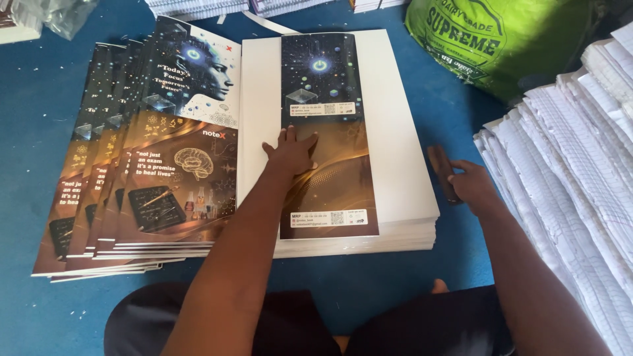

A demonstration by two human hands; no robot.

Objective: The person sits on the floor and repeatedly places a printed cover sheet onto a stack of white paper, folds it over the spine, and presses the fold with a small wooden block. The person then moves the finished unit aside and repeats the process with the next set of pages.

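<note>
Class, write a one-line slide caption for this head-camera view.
Left hand presses a folded printed cover on a white sheet stack; right hand holds a dark block.

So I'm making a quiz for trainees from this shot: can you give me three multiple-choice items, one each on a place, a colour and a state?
1. Where does the left hand rest?
A. on the folded cover atop the white stack
B. on the green sack
C. on the floor

2. What colour is the floor?
A. red
B. blue
C. grey

3. What does the right hand do?
A. lies flat and empty
B. grips a dark block
C. holds a pen

A: palm on cover.
B: blue shows all round.
B: fingers wrap the block.
</note>
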